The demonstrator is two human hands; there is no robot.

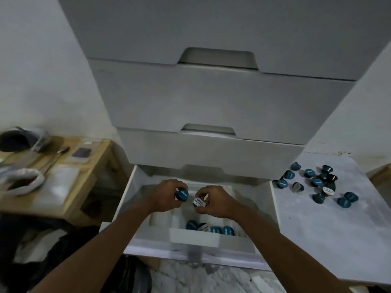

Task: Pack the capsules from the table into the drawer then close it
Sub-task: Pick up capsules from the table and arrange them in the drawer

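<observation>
- The bottom drawer (129, 195) of the white chest of drawers (211, 102) stands pulled out toward the near side, with a white divider insert (190, 236) inside it.
- The left hand (166, 192) hovers over the drawer, its grip clamped on a teal-lidded capsule (181, 194).
- The right hand (214, 199) is just beside it, grip clamped on a white-lidded capsule (198, 202); the two held capsules are near each other but apart.
- A row of capsules (215, 230) lies in a near compartment of the insert, mostly teal, one white-lidded.
- More loose capsules (316, 182) lie scattered on the far part of the white marbled surface (317, 233) to the right.
- A wooden side table (93, 163) with blurred clutter stands at the left.
</observation>
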